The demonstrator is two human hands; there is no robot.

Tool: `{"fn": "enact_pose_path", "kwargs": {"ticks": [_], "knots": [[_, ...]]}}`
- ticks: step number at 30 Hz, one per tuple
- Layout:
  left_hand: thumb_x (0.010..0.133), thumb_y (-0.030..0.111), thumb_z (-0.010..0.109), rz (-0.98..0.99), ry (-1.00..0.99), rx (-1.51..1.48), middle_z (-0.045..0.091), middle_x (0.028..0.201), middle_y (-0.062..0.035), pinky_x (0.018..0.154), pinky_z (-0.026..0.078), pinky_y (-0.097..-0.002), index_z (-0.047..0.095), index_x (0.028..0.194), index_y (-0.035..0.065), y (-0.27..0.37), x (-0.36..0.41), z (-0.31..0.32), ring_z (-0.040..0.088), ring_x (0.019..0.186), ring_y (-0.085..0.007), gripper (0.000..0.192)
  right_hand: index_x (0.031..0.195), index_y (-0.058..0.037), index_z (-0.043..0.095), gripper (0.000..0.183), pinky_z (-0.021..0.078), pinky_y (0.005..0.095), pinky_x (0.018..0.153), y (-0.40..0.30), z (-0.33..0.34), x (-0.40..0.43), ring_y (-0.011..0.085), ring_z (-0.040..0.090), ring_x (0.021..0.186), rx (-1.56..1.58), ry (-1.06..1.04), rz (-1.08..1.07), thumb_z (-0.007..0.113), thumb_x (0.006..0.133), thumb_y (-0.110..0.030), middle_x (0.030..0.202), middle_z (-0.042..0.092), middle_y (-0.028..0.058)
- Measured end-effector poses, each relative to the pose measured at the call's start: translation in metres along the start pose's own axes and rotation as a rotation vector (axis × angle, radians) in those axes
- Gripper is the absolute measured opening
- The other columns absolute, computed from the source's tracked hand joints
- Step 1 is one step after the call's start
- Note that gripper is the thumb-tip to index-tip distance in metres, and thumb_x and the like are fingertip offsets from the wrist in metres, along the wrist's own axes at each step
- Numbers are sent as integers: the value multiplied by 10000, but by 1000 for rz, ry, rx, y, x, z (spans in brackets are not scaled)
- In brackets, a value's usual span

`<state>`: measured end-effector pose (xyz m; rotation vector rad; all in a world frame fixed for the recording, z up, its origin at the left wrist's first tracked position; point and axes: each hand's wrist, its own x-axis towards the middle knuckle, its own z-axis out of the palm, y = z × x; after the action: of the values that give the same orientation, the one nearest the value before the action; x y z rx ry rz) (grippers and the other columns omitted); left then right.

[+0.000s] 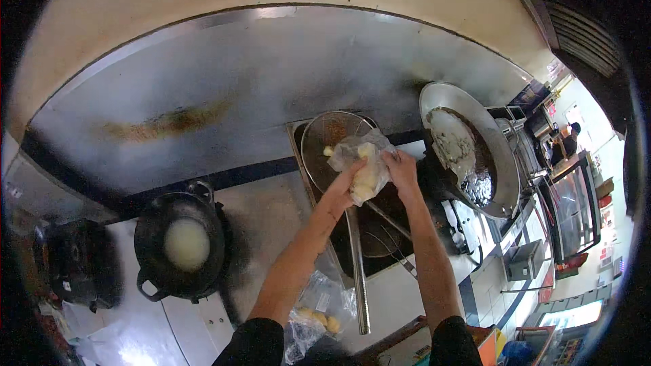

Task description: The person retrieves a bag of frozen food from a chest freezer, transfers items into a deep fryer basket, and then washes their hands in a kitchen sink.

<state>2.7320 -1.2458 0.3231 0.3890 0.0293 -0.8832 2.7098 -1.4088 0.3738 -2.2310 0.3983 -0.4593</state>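
Observation:
My left hand (pixel 347 183) grips the lower left side of a clear plastic bag (pixel 339 155). My right hand (pixel 401 165) pinches its right edge. Pale yellow food pieces (pixel 363 180) show inside, too blurred to name. Under the bag is a round metal mesh strainer (pixel 318 168), partly hidden by the bag and my left hand. One pale yellow piece (pixel 328 151) is at the strainer's left side. A long metal handle (pixel 357 274) runs from below my hands toward me. The strainer lies over a dark rectangular basin (pixel 351 244).
A black two-handled wok (pixel 147 244) holding pale liquid stands left. At right, a large tilted metal wok (pixel 501 162) holds dark liquid with pale matter. Another clear bag (pixel 330 300) with yellowish pieces lies near my left forearm. A person (pixel 567 145) stands far right.

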Motion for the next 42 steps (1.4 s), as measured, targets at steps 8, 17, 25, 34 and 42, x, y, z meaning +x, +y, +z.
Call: {"fn": "enact_pose_path", "kwargs": {"ticks": [8, 17, 25, 34, 42], "knots": [[949, 332, 569, 140, -196, -317, 666, 1057, -80, 768, 579, -372, 559, 1202, 67, -30, 19, 21, 676, 920, -217, 366, 835, 30, 644, 234, 460, 339, 626, -38, -28, 25, 153, 563, 656, -7, 48, -197, 716, 802, -191, 710, 633, 121], [934, 334, 595, 52, -270, -216, 679, 1000, -78, 732, 578, -355, 612, 1108, 56, -30, -19, 33, 682, 865, -200, 329, 914, 15, 632, 221, 473, 330, 700, -82, -63, -56, 175, 598, 751, -290, 137, -192, 673, 852, -193, 783, 625, 156], [801, 255, 784, 516, 631, 761, 677, 809, -46, 663, 507, -269, 674, 950, 29, -23, -246, 61, 625, 699, -121, 292, 1344, -22, 472, 495, 446, 286, 883, -76, -117, -226, 144, 563, 1012, 345, -318, 41, 636, 922, -224, 1087, 608, 77], [823, 169, 750, 828, 1188, 964, 636, 989, -93, 793, 534, -304, 561, 1109, -36, -128, -434, -100, 624, 897, -177, 399, 1028, -56, 605, 206, 480, 292, 717, 65, -180, -357, 156, 605, 825, 302, -443, 570, 616, 907, -223, 940, 624, 49], [789, 315, 776, 132, 432, 1298, 700, 913, -102, 741, 536, -309, 558, 1230, 3, -181, -467, -140, 664, 862, -229, 583, 1312, -68, 444, 577, 514, 359, 783, 135, -42, -450, 218, 624, 890, 305, -598, 627, 709, 849, -288, 1053, 623, 114]]}}
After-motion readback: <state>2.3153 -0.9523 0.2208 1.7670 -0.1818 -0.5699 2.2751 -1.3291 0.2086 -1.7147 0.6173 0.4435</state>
